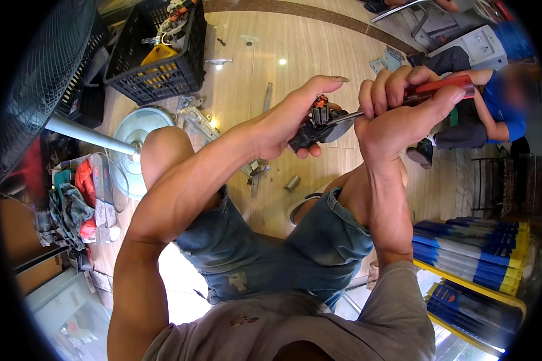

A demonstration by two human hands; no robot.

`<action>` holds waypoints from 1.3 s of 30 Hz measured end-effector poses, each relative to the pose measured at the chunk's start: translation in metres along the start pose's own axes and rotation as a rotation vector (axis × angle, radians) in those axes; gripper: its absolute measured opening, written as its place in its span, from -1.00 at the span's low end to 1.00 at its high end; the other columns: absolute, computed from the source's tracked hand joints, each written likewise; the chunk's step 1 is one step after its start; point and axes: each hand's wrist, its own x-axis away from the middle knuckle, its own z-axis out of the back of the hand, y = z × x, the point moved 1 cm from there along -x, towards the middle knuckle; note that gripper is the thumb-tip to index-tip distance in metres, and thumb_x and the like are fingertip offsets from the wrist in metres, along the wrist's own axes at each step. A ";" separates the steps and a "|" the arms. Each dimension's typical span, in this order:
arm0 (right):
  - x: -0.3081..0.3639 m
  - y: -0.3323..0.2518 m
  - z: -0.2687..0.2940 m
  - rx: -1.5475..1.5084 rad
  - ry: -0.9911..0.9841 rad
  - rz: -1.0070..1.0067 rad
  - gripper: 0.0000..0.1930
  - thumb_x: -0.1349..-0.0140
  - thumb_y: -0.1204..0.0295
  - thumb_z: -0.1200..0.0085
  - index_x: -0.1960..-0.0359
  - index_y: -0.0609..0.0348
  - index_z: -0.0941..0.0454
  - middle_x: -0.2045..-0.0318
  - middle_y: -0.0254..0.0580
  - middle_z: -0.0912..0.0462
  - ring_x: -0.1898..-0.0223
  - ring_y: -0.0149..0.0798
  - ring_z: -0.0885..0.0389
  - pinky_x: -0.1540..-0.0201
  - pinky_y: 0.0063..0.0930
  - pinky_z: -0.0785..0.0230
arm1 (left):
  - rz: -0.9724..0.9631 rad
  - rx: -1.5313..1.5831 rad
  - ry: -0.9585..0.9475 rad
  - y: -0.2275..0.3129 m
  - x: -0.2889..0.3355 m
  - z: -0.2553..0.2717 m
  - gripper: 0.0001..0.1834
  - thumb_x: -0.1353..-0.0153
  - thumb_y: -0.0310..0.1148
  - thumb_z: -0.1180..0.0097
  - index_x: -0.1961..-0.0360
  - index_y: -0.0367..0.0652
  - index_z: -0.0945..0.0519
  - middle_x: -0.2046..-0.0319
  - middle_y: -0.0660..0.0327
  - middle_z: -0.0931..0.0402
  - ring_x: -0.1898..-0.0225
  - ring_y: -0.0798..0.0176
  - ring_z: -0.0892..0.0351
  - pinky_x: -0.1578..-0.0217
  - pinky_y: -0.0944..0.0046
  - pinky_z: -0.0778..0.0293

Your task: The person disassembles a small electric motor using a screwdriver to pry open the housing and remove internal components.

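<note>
My left hand [295, 123] is closed round a small black mechanical part [313, 136] with an orange-red piece [321, 105] standing up from it. Its thumb stretches out past the part toward the right. In my right hand [397, 114] is a screwdriver with a red handle [442, 88], gripped with the fingers curled over it. The metal shaft [347, 117] points left and its end meets the black part; the exact contact spot is hidden. Both hands are raised over the floor, in front of my knees.
A black plastic crate [156, 75] with parts stands at the far left, beside a fan with a round base [121, 126]. On the tiled floor lie a metal cylinder [292, 183] and metal pieces [196, 117]. Another person [494, 108] sits at right, above blue-yellow packages [470, 253].
</note>
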 end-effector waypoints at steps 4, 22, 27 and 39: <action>-0.001 0.004 -0.001 -0.016 -0.025 -0.024 -0.34 -0.32 -0.35 0.29 0.43 0.08 -0.24 0.75 -0.37 -0.11 0.80 -0.45 0.06 0.76 -0.51 0.17 | -0.017 0.064 0.037 -0.001 0.005 -0.003 -0.30 -0.09 0.45 0.11 0.49 -0.03 -0.53 0.59 0.35 -0.50 0.69 0.42 -0.46 0.72 0.43 -0.22; 0.003 0.022 0.008 -0.039 -0.169 -0.005 -0.51 -0.48 -0.06 0.25 0.42 0.11 -0.28 0.72 -0.42 -0.24 0.77 -0.53 -0.15 0.72 -0.57 0.02 | -0.051 0.042 0.092 -0.005 0.000 -0.001 -0.29 -0.20 0.35 0.22 0.12 -0.10 -0.53 0.47 0.26 -0.52 0.65 0.24 -0.51 0.72 0.31 -0.27; 0.006 0.021 0.008 -0.136 -0.173 -0.014 -0.55 -0.48 -0.03 0.22 0.37 0.11 -0.27 0.70 -0.47 -0.18 0.75 -0.59 -0.08 0.71 -0.63 0.08 | -0.045 0.021 0.065 -0.004 -0.001 0.004 -0.27 -0.18 0.38 0.23 0.12 -0.11 -0.51 0.45 0.25 -0.51 0.64 0.23 -0.52 0.72 0.30 -0.26; 0.004 0.038 0.011 0.043 -0.171 0.199 -0.67 -0.49 0.12 0.15 0.35 0.09 -0.25 0.65 -0.57 -0.20 0.68 -0.64 -0.13 0.66 -0.68 -0.01 | -0.032 0.034 0.059 -0.009 0.000 0.009 -0.23 -0.18 0.42 0.26 0.11 -0.11 -0.51 0.45 0.26 -0.49 0.61 0.21 -0.53 0.69 0.29 -0.29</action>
